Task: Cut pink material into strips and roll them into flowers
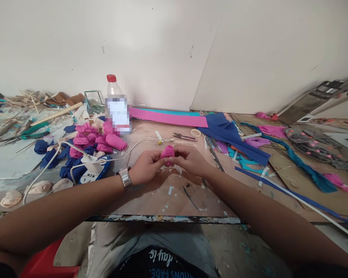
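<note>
A pink rolled rose (168,151), its spiral top facing up, is pinched between both hands above the table. My left hand (146,166) closes on its left side, with the thumb along the lower part. My right hand (193,160) grips it from the right, the thumb tip meeting the left one near the rose's base. Some fingers are hidden behind the rose. Just beyond the hands lie small thread snips (185,137) and a roll of tape (195,133). A long pink strip (168,117) stretches along the back of the table.
At left, pink and blue rolled roses (85,139) surround a blue-and-white power strip (95,172) with a white cable. A bottle (113,87) and a lit phone (118,116) stand behind. Blue fabric (234,135) and a white rod (295,195) lie right; green-handled pliers (34,131) lie far left.
</note>
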Demonstrator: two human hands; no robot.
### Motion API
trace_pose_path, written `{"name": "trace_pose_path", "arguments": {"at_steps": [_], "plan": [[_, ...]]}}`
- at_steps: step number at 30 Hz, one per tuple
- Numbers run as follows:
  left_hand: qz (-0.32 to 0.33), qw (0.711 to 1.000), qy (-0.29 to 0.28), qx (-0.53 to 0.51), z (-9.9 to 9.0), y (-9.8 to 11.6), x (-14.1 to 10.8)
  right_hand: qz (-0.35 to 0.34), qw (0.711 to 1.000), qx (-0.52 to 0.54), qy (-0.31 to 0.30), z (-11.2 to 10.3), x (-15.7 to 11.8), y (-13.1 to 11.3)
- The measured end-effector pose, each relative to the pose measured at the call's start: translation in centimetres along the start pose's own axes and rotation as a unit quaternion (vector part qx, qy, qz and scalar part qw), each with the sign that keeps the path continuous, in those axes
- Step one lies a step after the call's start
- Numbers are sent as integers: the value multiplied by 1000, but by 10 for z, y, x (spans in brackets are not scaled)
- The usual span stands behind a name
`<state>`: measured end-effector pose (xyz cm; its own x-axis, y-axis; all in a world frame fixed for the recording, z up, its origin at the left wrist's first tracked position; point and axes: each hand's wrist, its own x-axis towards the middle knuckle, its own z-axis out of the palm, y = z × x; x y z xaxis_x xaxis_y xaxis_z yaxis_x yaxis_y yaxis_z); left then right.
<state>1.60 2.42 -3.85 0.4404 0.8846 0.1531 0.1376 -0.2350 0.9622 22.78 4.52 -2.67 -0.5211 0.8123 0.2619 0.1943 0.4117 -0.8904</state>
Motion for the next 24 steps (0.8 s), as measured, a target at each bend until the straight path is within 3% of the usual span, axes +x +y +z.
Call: {"name": "trace_pose_path", "arguments": {"at_steps": [9,24], "plan": [[-30,999,-8,10,1,-2,-2,18,998,52,40,0,2,5],[-17,998,2,55,1,-1,-3,35,997,25,59,1,2,2]]}}
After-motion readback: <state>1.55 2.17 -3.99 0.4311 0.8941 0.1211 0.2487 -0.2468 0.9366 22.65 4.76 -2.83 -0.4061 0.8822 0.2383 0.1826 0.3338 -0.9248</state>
